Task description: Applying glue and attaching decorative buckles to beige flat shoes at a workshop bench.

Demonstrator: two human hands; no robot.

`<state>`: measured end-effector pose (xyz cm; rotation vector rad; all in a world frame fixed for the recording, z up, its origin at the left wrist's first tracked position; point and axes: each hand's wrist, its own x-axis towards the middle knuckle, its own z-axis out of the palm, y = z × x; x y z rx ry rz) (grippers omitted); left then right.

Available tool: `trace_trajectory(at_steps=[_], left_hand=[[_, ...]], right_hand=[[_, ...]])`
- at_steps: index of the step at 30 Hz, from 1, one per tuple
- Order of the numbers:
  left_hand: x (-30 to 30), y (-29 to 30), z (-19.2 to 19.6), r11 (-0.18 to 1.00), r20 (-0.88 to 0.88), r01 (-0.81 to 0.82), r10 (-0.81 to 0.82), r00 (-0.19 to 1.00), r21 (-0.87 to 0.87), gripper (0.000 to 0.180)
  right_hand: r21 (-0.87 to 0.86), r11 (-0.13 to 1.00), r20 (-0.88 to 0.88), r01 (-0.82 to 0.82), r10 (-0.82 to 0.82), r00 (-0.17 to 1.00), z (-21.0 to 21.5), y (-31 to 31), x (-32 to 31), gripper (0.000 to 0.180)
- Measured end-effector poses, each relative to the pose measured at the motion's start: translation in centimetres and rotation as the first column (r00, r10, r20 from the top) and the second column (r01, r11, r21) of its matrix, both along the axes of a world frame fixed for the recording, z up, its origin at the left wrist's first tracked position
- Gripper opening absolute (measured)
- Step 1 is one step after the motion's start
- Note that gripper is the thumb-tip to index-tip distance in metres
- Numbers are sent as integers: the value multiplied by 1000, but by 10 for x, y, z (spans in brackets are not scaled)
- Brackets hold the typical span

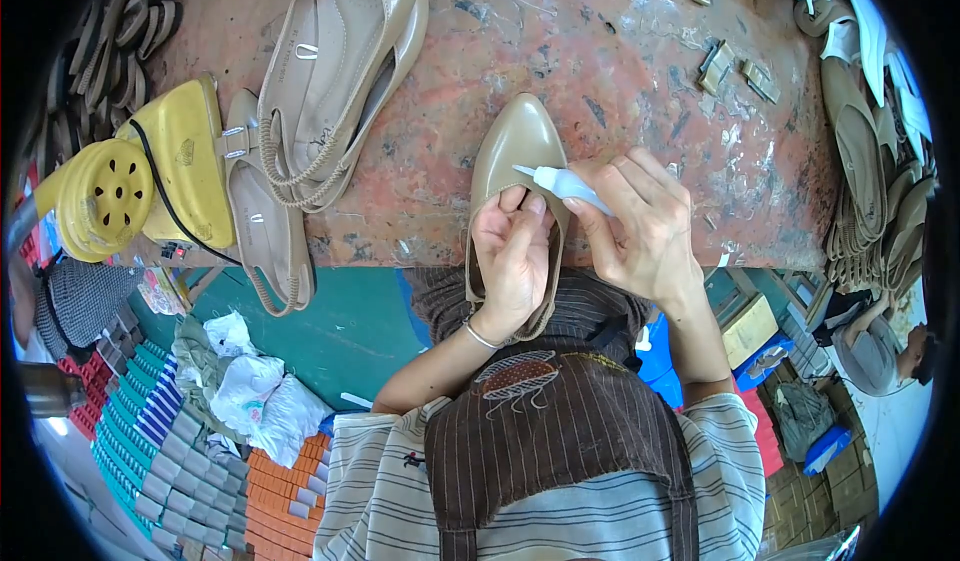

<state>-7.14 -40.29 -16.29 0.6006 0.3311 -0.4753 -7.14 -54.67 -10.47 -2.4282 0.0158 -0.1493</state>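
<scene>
A shiny beige pointed-toe slingback shoe (522,136) is in front of me, toe pointing away, its heel end over my lap. My left hand (512,271) reaches into its opening and grips it, the fingertips and thumb closed at the edge of the upper. In my right hand (638,226) is a small white squeeze bottle (578,189) with a thin nozzle, pinched between thumb and fingers. Its tip lies over the shoe's upper, just beyond the opening; whether it touches cannot be made out.
More beige slingbacks (335,91) lie to the left, beside a yellow device (190,161) with a black cord. Metal buckle-like pieces (715,67) sit at the far right of the stained table (640,91). Shoe parts (860,151) are piled along the right edge. A person (880,351) is beyond, right.
</scene>
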Motion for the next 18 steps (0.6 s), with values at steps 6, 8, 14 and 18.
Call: trace_trajectory(at_steps=[6,8,14,18], left_hand=[[0,1,0,1000,11,0,0,1000,-16,23],[0,1,0,1000,-3,4,-4,1000,-4,25],[0,1,0,1000,3,-12,12,1000,-16,26],[2,-1,2,1000,-3,-9,9,1000,-13,22]], right_hand=[[2,1000,-8,6,-6,1000,1,-4,-4,17],[-3,1000,-19,9,-9,1000,1,-5,-6,17],[4,1000,-23,23,-23,999,2,-6,-7,18],[23,1000,-22,12,-12,1000,2,-3,-4,17]])
